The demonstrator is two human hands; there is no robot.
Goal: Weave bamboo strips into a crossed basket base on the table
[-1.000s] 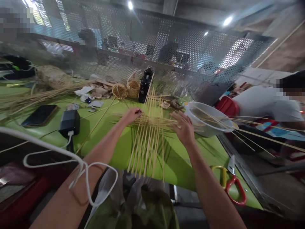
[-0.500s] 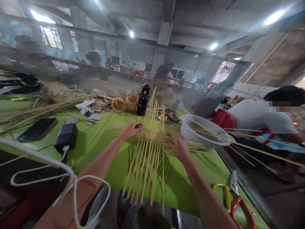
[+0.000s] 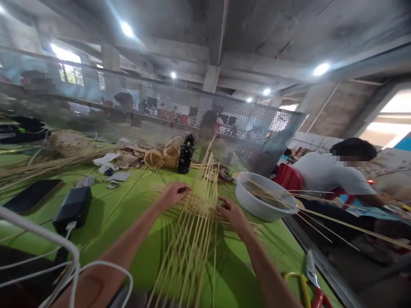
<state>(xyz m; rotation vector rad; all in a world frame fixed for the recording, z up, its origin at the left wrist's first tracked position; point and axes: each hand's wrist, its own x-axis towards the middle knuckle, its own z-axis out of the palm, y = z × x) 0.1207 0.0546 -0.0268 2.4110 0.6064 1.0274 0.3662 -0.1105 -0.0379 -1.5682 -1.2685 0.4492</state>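
Observation:
A flat weave of pale bamboo strips lies in front of me, long strips running toward me and away, others crossing sideways. At its left edge my left hand has its fingers curled and closed on the crossing strips. My right hand is at the right edge, thumb and fingers bent together on the strips there. The fingertips of both hands are partly hidden and slightly blurred.
A white basin holding long strips stands at right, near scissors. Behind the weave are a black bottle and small woven baskets. A phone, power bank and white cable lie left. A person sits at right.
My right hand's fingers, flatter and more spread before, are now bent in at the weave's right edge. My left hand stays at the left edge. The camera view has tilted upward.

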